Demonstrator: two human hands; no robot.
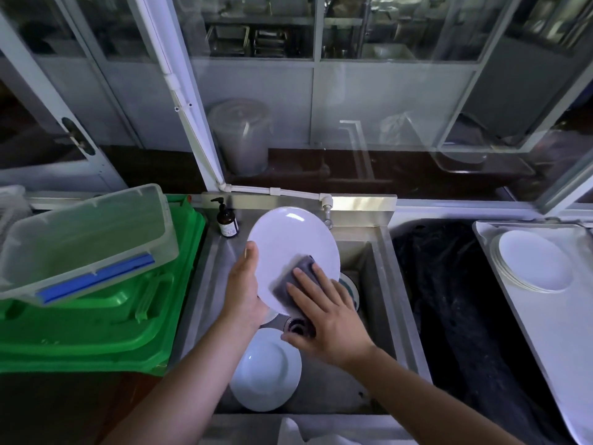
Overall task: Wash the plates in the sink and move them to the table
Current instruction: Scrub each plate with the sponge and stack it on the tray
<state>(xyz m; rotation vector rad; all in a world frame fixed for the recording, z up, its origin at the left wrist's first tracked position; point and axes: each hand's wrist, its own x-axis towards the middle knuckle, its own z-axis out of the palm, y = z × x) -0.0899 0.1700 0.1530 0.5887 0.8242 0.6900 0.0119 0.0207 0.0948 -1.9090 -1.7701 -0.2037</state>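
**Head view: scrubbing a plate over the sink**

Head camera looks down on a steel sink (382, 277) where the washing step is in hand. The left hand (245, 284) grips a white plate (288, 245) by its left rim, thumb on the face, and holds it tilted above the basin. The right hand (324, 311) lies flat, fingers straight, pressing a grey sponge (296, 274) against the plate's lower right face. No water can be seen running from the tap (327, 210), so this reads as scrubbing, not rinsing.

Another white plate (266, 370) lies in the near end of the basin beside the drain (298, 329), and the edge of one more dish (349, 287) shows behind the right hand, so the job looks to be partway through. A stack of plates (534, 260) already sits on a white tray (513, 316) at the far right, well apart from the sink; that is likely where washed ones go.

Next, I judge, the held plate needs a rinse and then a carry to the right past the dark cloth (455, 300). A wet rim held one-handed could slip.

A brown pump bottle (227, 220) stands at the sink's back left corner. To the left, a clear plastic tub (86, 239) rests tilted on a green crate (106, 322). Glazed cabinet doors (385, 91) rise behind the counter, with metal trays dimly visible inside.
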